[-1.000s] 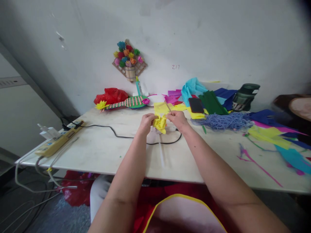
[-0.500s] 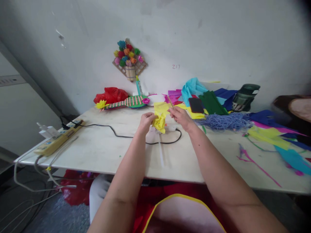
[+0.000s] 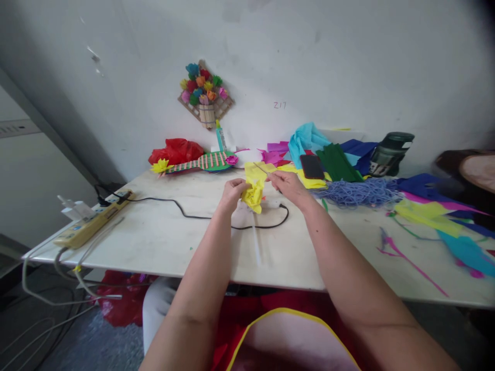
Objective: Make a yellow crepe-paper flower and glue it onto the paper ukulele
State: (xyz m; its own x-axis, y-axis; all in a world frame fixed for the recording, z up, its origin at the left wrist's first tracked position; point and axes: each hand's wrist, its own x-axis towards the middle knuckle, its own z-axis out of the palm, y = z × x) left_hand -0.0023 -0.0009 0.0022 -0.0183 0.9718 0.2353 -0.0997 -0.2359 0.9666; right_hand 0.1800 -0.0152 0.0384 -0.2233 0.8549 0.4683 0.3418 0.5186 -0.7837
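Pinched in the fingers of my left hand (image 3: 233, 195) is a yellow crumpled paper flower (image 3: 253, 198). My right hand (image 3: 286, 185) is closed on a thin wooden stick (image 3: 263, 167), which points up and left above the flower. Behind the flower lies a flat piece of yellow paper (image 3: 251, 169). Under the flower, a translucent white rod (image 3: 257, 247) extends toward the table's front edge; whatever it joins is mostly hidden.
A black cord (image 3: 181, 208) crosses the white table (image 3: 154, 247) from a power strip (image 3: 88, 221). At the back is a green guitar-shaped craft (image 3: 212, 162). Coloured paper (image 3: 340, 162), a phone (image 3: 311, 167), purple strings (image 3: 359, 193) and a dark bottle (image 3: 390, 154) lie right.
The stick in my right hand has tipped from steep to a flatter slant, its far end moving left over the yellow paper. My left hand stays almost in place with the flower.
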